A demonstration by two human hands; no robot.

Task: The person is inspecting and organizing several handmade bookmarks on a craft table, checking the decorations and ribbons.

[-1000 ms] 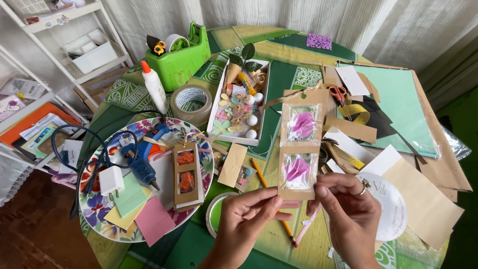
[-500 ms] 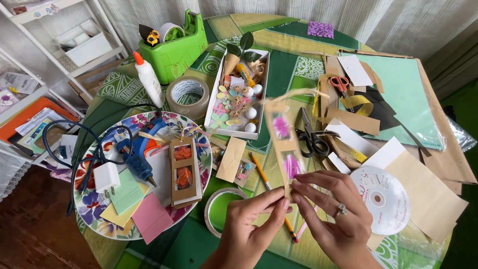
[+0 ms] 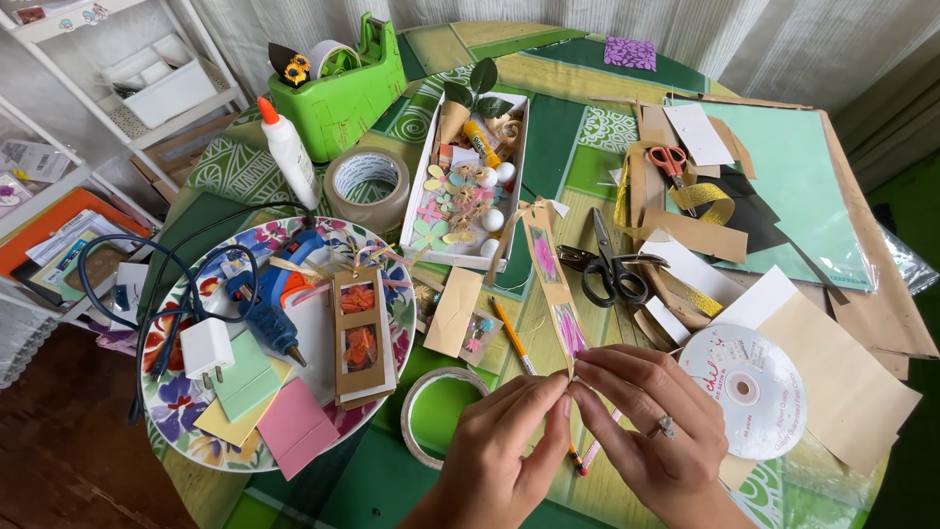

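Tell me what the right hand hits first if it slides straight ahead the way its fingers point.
Probably the left hand, whose fingertips it already meets at the brown cardboard window strip; depth is unclear.

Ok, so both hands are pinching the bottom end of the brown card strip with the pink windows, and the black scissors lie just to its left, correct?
Not quite. In the head view the black scissors lie just to the right of the brown card strip, not its left. The rest holds: the left hand and right hand both pinch the strip's bottom end.
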